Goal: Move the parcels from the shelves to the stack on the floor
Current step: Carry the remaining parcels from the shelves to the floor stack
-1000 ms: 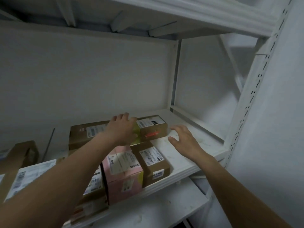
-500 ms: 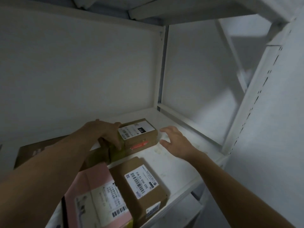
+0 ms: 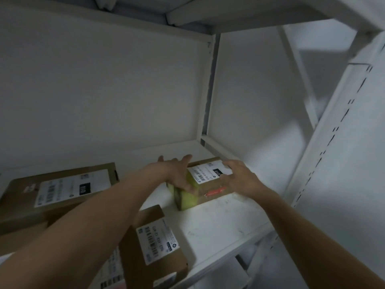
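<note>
Small box on the shelf, just in front of the rear post. My left hand presses the end wrapped in yellow tape, fingers straight and spread. My right hand, nearer the post, lies over the labelled top, fingers bent, thumb on the front face. I judge it light, stiff cardboard with possibly slick tape, best held by opposite ends.

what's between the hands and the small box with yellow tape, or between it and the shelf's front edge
Nothing visible. The left hand and right hand touch the small box at its ends. Bare shelf lies before it; the front box sits off to the left.
</note>
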